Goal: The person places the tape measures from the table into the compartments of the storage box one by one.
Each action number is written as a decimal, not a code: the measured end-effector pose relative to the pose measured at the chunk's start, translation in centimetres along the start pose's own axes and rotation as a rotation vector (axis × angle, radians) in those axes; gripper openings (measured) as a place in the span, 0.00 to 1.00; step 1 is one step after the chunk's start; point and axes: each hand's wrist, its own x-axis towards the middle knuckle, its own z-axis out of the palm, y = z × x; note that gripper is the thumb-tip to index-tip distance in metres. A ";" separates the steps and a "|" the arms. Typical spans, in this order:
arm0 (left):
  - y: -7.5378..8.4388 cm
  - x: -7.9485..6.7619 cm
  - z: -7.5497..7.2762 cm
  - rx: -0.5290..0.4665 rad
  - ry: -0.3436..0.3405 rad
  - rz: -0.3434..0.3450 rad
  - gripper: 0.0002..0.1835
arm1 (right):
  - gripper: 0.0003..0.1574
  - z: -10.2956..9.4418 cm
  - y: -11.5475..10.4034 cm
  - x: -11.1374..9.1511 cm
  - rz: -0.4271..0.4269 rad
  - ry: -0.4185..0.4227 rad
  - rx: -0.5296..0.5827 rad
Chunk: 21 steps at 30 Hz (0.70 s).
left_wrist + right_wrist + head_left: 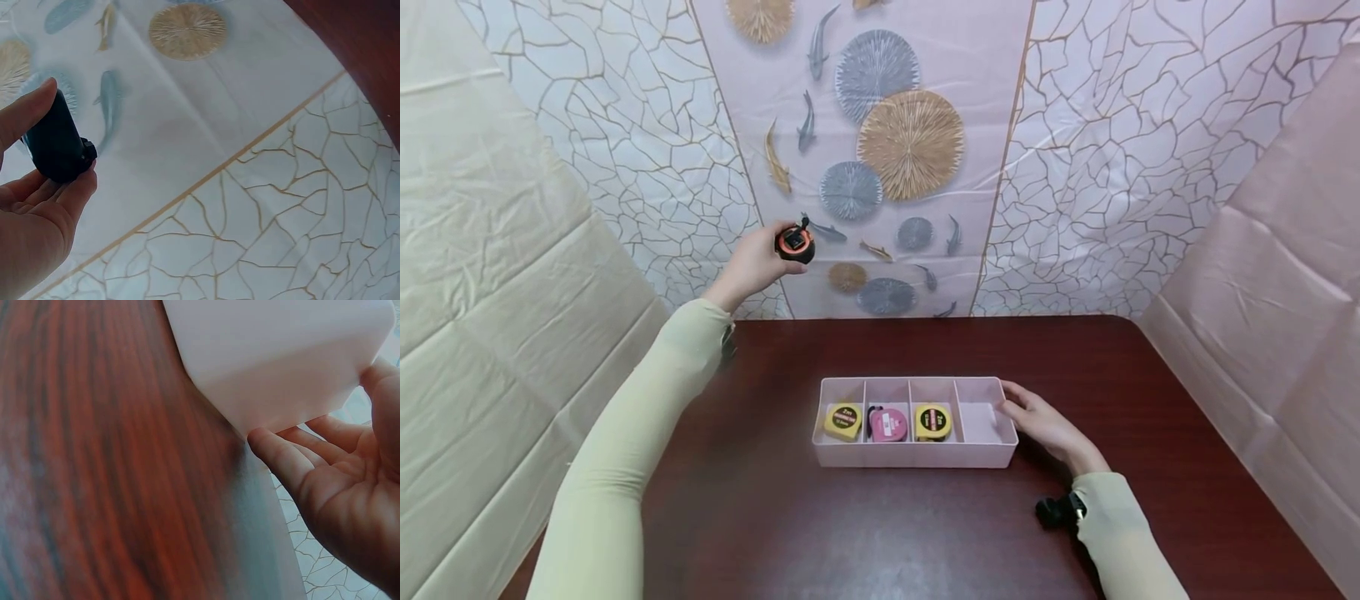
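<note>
In the head view my left hand [756, 262] is raised at the far left, gripping a black and orange tape measure [795, 244]. The left wrist view shows the dark side of that tape measure [56, 144] between thumb and fingers. A pale pink divided tray [917, 456] stands on the table, and my right hand [1045, 425] holds its right end. My thumb hooks over the rim there, with the other fingers along the outer wall, close to its bottom edge. A yellow tape measure [843, 422], a pink one [889, 425] and another yellow one [933, 423] occupy the left three compartments.
The dark red-brown table [865, 533] extends around the tray. Behind it hangs a patterned cloth [880, 275], with pale cloth walls on the left [490, 275] and right [1262, 275]. A black wrist camera [1060, 510] sits by the right sleeve.
</note>
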 end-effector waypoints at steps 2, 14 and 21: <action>0.4 0.0 -0.1 0.007 0.003 0.006 0.43 | 0.36 0.1 0.0 0.0 -0.001 0.002 0.004; 3.7 0.7 0.8 -0.034 -0.025 0.079 0.43 | 0.35 -0.1 0.2 -0.2 -0.016 0.007 0.001; 6.3 1.1 1.4 -0.048 -0.059 0.124 0.45 | 0.35 0.0 0.1 -0.2 -0.017 0.013 -0.009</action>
